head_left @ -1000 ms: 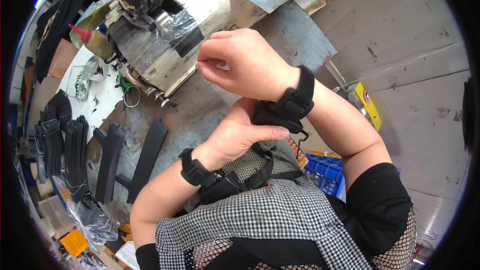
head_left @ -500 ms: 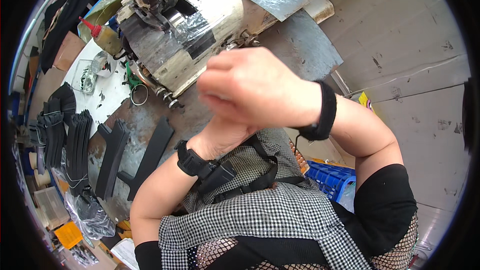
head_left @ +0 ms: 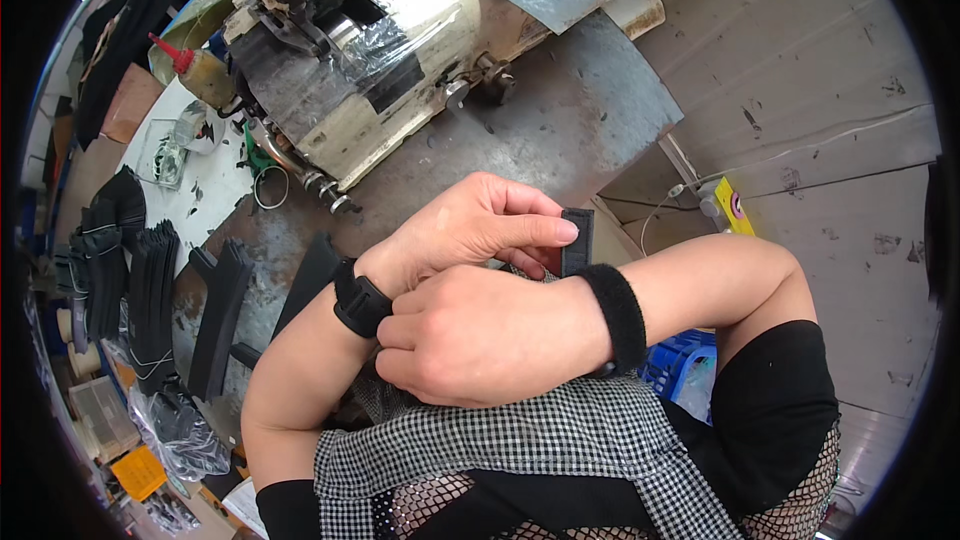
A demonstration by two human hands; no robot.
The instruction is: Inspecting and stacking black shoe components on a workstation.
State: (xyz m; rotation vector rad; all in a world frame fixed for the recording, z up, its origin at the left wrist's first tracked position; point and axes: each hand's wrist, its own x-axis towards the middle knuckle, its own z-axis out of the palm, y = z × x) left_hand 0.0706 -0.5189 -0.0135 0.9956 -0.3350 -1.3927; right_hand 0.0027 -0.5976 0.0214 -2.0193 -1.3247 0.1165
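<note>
- Left hand (head_left: pixel 460 230): thumb and fingers closed on a dark flat piece (head_left: pixel 578 252), seen just off the desk's (head_left: pixel 540 130) near edge.
- Right hand (head_left: pixel 490 335): curled beside the left wristband (head_left: pixel 360 302); fingertips hidden, can't tell its grip.
- Steady left wrist and a flat pinch should prevent twisting.
- Black cut pieces (head_left: pixel 220 320) crowd the left forearm; sewing machine (head_left: pixel 300 105) blocks the far side.
</note>
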